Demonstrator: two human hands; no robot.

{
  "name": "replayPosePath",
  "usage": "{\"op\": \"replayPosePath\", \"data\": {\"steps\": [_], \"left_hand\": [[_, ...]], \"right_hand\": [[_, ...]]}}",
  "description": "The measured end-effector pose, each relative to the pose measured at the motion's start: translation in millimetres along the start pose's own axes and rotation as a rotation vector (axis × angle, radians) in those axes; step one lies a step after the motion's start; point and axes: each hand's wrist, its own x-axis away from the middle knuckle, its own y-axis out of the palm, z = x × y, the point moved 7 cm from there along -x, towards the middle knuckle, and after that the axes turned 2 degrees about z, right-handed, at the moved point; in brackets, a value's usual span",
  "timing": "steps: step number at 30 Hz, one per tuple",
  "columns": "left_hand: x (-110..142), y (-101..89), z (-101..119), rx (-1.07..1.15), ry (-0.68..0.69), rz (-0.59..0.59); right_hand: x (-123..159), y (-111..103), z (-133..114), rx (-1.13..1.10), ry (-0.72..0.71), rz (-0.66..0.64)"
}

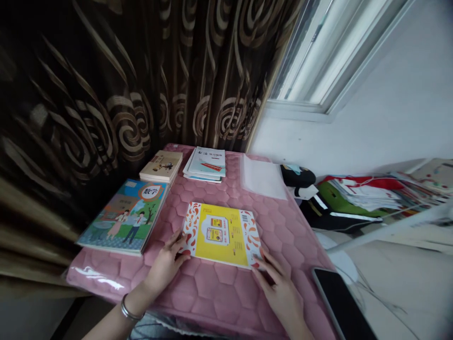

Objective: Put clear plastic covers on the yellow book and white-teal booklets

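A yellow book (212, 250) with white side bands, a red leaf-like pattern and a barcode lies flat on the pink quilted table cover (198, 283). My left hand (168, 262) holds its near left corner, thumb on the near edge and fingers along the left side. At the opposite corner, my right hand (279, 288) grips the near right edge between thumb and fingers. The undersides of the fingertips are hidden. To the left of my left hand sits a stack of large books topped by a blue and green illustrated textbook (122, 219).
Behind the textbook stands a pile of tan books (161, 165), with white booklets (207, 163) beside it. A translucent white sheet (264, 177) lies at the back right. A phone (341, 302) rests at the right edge. Papers (371, 196) and bags (299, 177) crowd the right side.
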Motion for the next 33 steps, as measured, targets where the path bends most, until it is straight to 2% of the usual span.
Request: {"op": "replayPosePath", "data": {"steps": [5,14,19,23,26,28,31,33], "left_hand": [[2,1.1,-3,0.009,0.006,0.019],[6,-5.1,8,0.009,0.061,0.047],[7,-5.0,10,-0.029,0.086,0.051],[9,-6.0,7,-0.033,0.106,0.116],[9,-4.5,3,-0.004,0.108,0.147],[9,-2.7,3,0.002,0.125,0.142],[9,-1.2,7,-0.069,0.168,0.117],[10,-1.3,11,-0.127,0.190,0.111]], "right_hand": [[0,-3,-1,-0.048,0.018,0.031],[1,-6,-1,-0.010,-0.103,0.090],[-5,-8,-5,0.059,-0.159,0.044],[-18,-11,-12,0.079,-0.185,-0.051],[-36,-22,-21,0.013,-0.120,-0.105],[-56,-36,-29,-0.042,-0.056,-0.092],[-103,-63,-46,-0.044,-0.026,0.024],[-145,-75,-61,0.008,-0.087,0.087]]}}
